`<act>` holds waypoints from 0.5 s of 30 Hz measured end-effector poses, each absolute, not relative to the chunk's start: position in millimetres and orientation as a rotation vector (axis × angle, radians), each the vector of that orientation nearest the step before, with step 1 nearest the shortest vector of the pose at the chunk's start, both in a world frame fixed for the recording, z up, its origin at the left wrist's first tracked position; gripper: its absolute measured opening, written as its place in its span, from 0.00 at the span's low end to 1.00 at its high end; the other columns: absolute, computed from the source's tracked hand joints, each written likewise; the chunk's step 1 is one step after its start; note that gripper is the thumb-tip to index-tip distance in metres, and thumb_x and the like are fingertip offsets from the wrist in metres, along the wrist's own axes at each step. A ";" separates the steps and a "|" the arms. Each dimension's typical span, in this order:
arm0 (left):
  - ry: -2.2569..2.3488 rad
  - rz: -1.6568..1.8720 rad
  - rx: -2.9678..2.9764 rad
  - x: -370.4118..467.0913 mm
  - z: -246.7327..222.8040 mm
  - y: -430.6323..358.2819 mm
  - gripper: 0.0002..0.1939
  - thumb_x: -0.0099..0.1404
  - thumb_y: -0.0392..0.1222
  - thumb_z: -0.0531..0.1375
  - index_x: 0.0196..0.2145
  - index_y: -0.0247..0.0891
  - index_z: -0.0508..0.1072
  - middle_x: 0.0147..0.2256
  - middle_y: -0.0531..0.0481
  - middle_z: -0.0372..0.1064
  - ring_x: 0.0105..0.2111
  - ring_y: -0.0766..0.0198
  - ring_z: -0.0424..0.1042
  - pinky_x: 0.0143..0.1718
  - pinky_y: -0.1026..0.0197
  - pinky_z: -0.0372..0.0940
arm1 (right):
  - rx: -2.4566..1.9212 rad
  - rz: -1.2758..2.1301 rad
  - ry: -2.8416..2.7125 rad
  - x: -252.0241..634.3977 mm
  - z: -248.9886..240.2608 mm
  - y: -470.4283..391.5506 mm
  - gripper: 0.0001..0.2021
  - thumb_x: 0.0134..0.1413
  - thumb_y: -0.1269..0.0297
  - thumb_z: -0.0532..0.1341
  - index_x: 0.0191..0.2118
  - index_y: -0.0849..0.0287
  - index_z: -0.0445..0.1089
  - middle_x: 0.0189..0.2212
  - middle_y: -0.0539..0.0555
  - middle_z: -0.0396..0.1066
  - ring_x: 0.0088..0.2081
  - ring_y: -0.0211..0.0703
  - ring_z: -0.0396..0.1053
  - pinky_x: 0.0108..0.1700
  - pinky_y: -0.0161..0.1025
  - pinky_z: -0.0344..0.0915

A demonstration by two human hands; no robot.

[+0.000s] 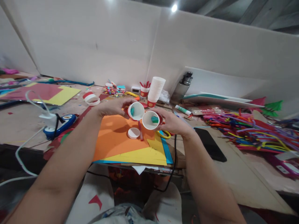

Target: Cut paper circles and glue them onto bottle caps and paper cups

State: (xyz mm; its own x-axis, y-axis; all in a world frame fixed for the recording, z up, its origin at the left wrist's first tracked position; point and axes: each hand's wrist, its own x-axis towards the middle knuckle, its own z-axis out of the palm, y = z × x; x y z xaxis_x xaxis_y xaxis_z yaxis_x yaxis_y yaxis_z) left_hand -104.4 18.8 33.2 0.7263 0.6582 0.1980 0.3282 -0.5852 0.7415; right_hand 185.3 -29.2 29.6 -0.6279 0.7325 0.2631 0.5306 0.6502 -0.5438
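Observation:
In my left hand [114,108] is a red paper cup [139,112], tilted so that its white inside faces me. My right hand [171,120] grips another red paper cup [147,122], its mouth also turned my way. Something teal shows inside each cup. The two rims are side by side, touching or nearly so. Below them, orange paper [114,137] lies over yellow paper [142,155] and a blue sheet [167,151]. On the orange sheet are a small white disc-shaped piece [134,133] and a red pen [141,135]. Yellow scissor handles [166,134] stick out near my right hand.
A tall stack of paper cups [157,88] stands behind my hands. To the right are a black phone [210,144], a glue stick [183,109] and a pile of pipe cleaners [254,130]. A blue power strip [63,124] with a white plug sits left.

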 end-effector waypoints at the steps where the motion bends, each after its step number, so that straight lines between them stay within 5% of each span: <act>1: 0.743 0.601 2.208 -104.0 32.6 18.9 0.34 0.53 0.41 0.67 0.58 0.41 0.67 0.52 0.45 0.71 0.52 0.53 0.69 0.52 0.53 0.62 | -0.981 0.553 -2.432 185.6 30.8 -30.4 0.35 0.43 0.66 0.71 0.60 0.55 0.64 0.60 0.57 0.65 0.60 0.52 0.63 0.63 0.48 0.58; 9: 0.757 0.613 2.130 -98.2 28.5 20.6 0.37 0.53 0.43 0.68 0.60 0.41 0.64 0.54 0.44 0.69 0.53 0.54 0.69 0.53 0.54 0.62 | -0.968 0.490 -2.701 184.4 37.3 -40.9 0.23 0.47 0.72 0.64 0.51 0.53 0.71 0.49 0.54 0.72 0.50 0.49 0.69 0.53 0.45 0.65; 15: 0.744 0.599 2.152 -98.3 26.8 22.2 0.36 0.53 0.44 0.68 0.59 0.40 0.65 0.55 0.43 0.69 0.54 0.53 0.68 0.54 0.53 0.62 | -1.110 0.350 -2.720 187.1 35.8 -40.0 0.23 0.46 0.70 0.66 0.51 0.53 0.71 0.47 0.55 0.72 0.47 0.49 0.69 0.50 0.44 0.63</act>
